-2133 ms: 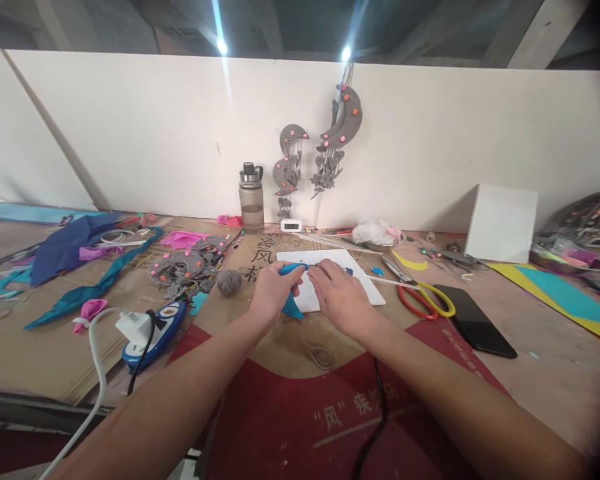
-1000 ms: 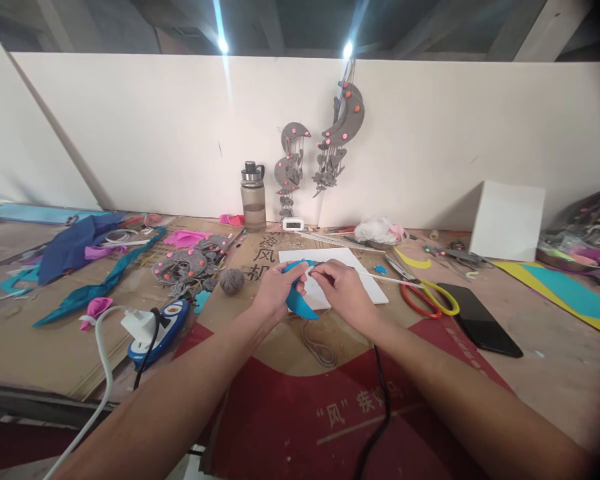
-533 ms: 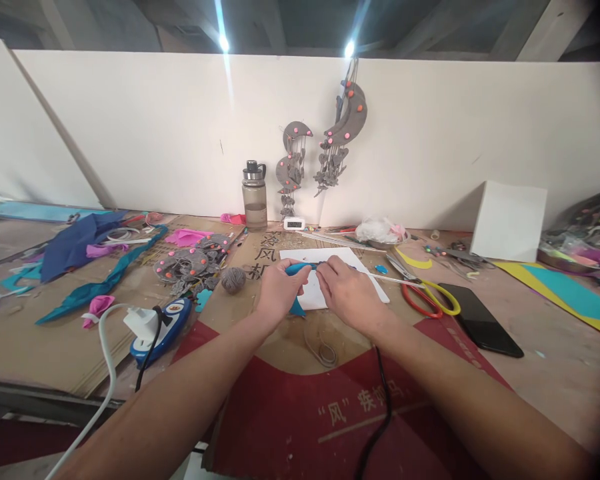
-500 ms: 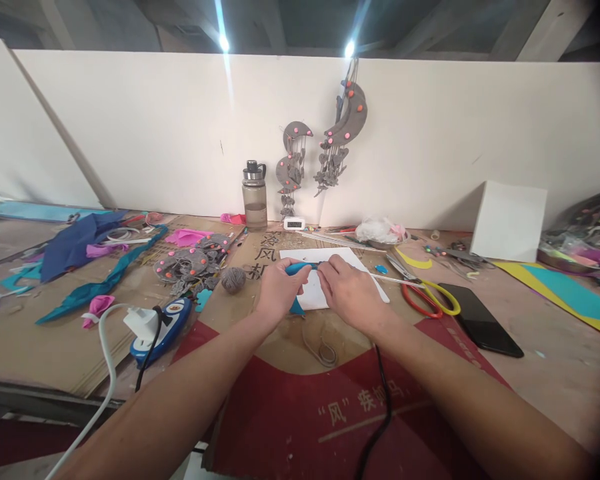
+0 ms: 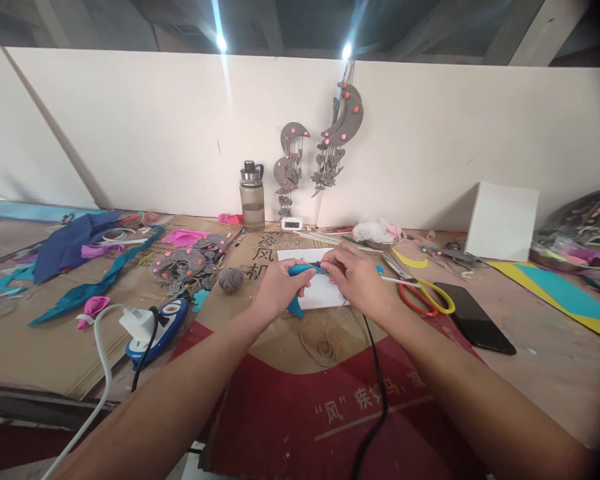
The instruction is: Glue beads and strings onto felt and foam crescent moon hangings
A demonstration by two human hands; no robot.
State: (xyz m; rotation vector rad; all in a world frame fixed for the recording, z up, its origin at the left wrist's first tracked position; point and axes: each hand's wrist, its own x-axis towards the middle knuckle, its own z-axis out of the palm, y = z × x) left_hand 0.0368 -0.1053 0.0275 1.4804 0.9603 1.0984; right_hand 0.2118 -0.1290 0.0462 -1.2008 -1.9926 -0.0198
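Left hand [image 5: 279,288] closed in a narrow grip on a blue crescent-shaped piece [image 5: 296,288], held just above the white sheet [image 5: 325,291] at the middle of the tabletop [image 5: 55,353]. Right hand [image 5: 360,279] closed, fingertips [image 5: 331,265] pinched at the upper tip of the same blue piece; whether something small sits in that pinch cannot be told. Black cord [image 5: 375,373] running from under the right wrist toward the near edge.

Probable risks, judged from this arrangement:
- Slip of the blue piece out of the left-hand grip, since only its upper edge is pinched and its lower point hangs free.
- Bending or creasing of the thin tip under opposed pinches from both hands.
- Snagging of the black cord on the right forearm, dragging whatever it feeds across the white sheet.
- Scissors [image 5: 423,293] with red and yellow handles just beside the right wrist, phone [image 5: 473,317] near beyond them: an outward sweep of the elbow likely to knock either.
- Grey yarn ball [image 5: 229,279] near the left hand, free to roll if nudged.
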